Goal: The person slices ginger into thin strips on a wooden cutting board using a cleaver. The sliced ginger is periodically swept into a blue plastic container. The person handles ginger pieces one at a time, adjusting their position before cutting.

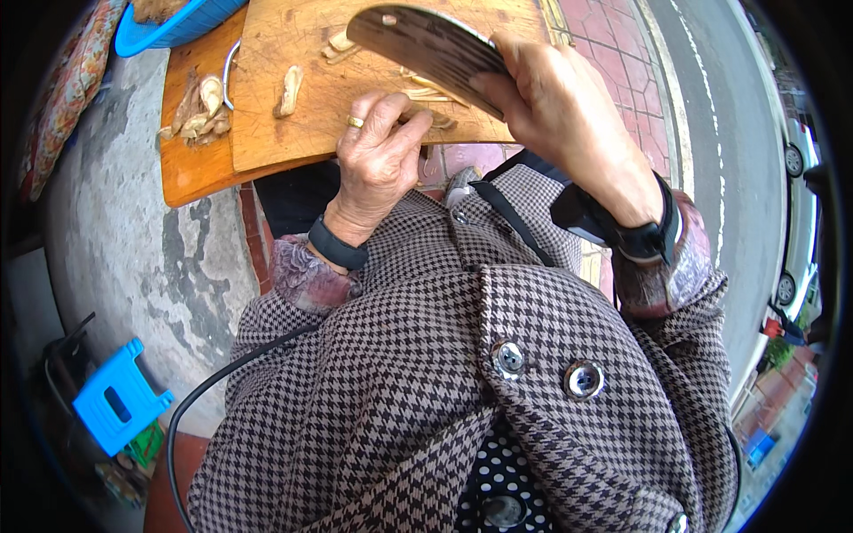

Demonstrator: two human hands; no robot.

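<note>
My right hand (566,110) grips a broad cleaver (426,53) near its handle end, the blade raised over a wooden cutting board (320,150). On the board's near edge my left hand (383,150) presses its fingertips on a brown sliced root piece (433,118), partly hidden under them. Pale slices (433,90) lie beneath the blade. Another slice (290,91) lies alone to the left, and a few more (338,46) sit near the cleaver's tip. A pile of brown pieces (200,113) rests on the wooden table beside the board.
A blue plastic basket (183,30) stands at the table's far left, near a curved metal handle (230,73). The wooden table's corner (176,193) juts out at left. A blue plastic stool (120,400) is at lower left. A road (733,133) with a parked white car (803,200) lies at right.
</note>
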